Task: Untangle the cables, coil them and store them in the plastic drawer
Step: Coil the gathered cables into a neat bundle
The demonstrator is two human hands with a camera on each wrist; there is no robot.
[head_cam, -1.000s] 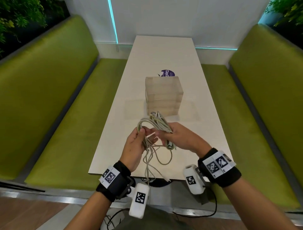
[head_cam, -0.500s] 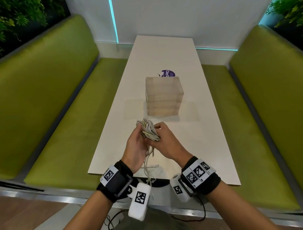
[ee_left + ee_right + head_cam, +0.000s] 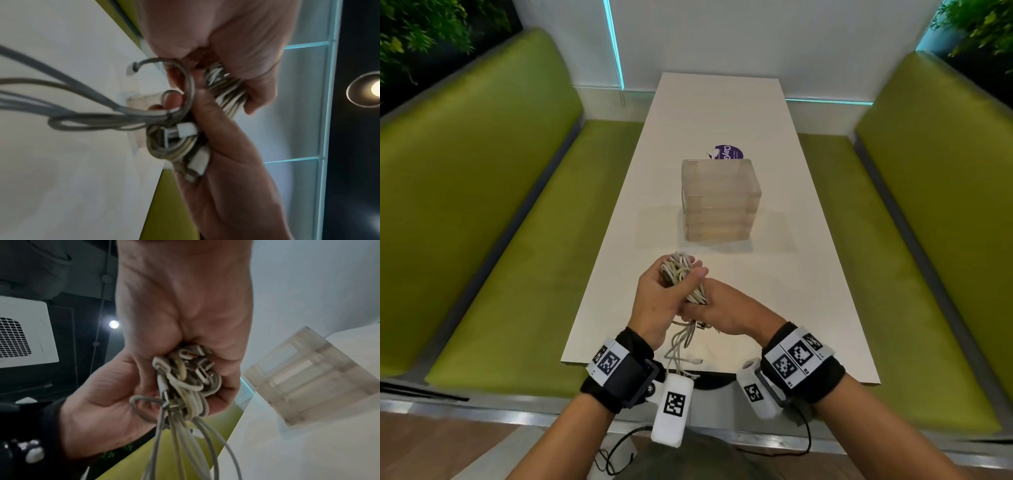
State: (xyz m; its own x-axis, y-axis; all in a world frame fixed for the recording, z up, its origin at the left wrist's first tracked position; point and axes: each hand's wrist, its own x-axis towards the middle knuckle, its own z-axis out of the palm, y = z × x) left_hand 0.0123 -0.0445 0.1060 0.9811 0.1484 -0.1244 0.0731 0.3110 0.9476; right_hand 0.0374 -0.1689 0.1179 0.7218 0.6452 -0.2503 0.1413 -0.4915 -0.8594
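A tangled bundle of whitish-grey cables (image 3: 680, 272) sits squeezed between both hands above the near end of the white table (image 3: 791, 291). My left hand (image 3: 669, 291) grips the upper part of the bundle, thumb across it. Just below, my right hand (image 3: 710, 308) grips the lower part. The loose cable ends (image 3: 681, 346) hang toward the table's front edge. In the left wrist view white connectors (image 3: 186, 129) show in the bundle (image 3: 224, 91). The right wrist view shows several plugs bunched in the cables (image 3: 185, 382). The translucent plastic drawer unit (image 3: 720, 202) stands beyond, drawers closed.
A purple round sticker (image 3: 727, 152) lies behind the drawer unit. Green benches (image 3: 517, 274) run along both sides of the table. A white wall closes the far end. Plants sit in the upper corners.
The cable loops have been gathered into a tight bundle. Both hands have come closer to me, and my right hand has shifted from the bundle's side to its lower part.
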